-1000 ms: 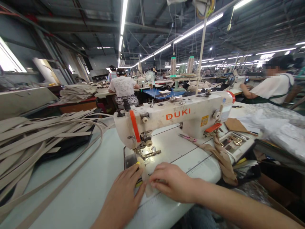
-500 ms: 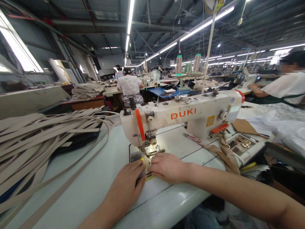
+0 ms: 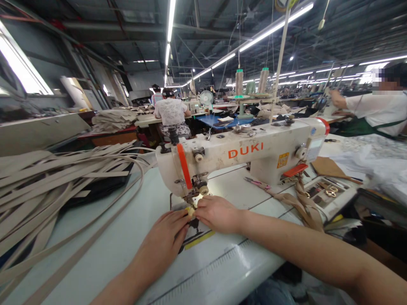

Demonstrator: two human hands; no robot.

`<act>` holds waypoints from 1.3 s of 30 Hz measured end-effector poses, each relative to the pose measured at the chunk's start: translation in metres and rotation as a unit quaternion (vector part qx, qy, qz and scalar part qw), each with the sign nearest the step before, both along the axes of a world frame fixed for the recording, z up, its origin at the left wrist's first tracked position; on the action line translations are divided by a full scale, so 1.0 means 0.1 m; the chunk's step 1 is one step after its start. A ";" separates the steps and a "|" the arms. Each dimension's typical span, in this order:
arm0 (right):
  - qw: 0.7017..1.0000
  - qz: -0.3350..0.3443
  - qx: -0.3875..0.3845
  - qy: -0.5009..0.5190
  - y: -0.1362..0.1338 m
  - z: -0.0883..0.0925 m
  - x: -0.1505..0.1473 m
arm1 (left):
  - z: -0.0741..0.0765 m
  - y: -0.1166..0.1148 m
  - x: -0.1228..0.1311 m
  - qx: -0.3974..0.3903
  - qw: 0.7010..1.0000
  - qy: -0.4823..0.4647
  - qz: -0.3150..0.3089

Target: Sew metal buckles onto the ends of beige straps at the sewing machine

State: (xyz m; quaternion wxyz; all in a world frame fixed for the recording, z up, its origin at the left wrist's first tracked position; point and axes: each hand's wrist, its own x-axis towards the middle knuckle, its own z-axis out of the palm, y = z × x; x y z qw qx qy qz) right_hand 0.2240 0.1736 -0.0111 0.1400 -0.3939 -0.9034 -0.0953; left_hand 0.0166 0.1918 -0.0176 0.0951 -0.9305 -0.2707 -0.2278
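A white sewing machine [image 3: 244,148] marked DUKI stands in front of me, its needle and presser foot [image 3: 191,199] over the lit work spot. Just below the foot shows a small pale yellowish piece of material [image 3: 190,210], mostly covered by fingers. My left hand [image 3: 163,239] lies to its left, fingers together and fingertips pressed on the piece. From the right, my right hand [image 3: 219,214] pinches at the piece's other side with bent fingers. Beneath my hands, a dark plate with a yellow strip [image 3: 199,240] is partly in view.
Long beige straps [image 3: 73,182] heap up at the left, some trailing across the table [image 3: 127,237]. Pink-handled snips [image 3: 257,183] lie by the machine's base. A parts tray [image 3: 327,192] with metal fittings sits right. Co-workers [image 3: 171,111] sit beyond; one person [image 3: 378,106] works at right.
Both hands have moved slightly forward and left toward the needle, baring more of the dark plate and yellow strip. The co-worker at right has raised an arm. My view shifted slightly.
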 end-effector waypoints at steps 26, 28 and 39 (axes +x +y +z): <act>0.994 -0.018 -0.028 0.102 0.00 -0.11 0.05 | -0.05 0.18 0.04 -0.048 0.998 -0.013 0.027; 0.994 -0.019 -0.032 0.106 -0.01 -0.11 0.04 | -0.05 0.19 0.04 -0.053 0.998 -0.010 0.029; 0.992 -0.018 -0.024 0.124 0.02 -0.16 0.06 | 0.00 0.21 0.08 -0.081 0.996 -0.009 0.041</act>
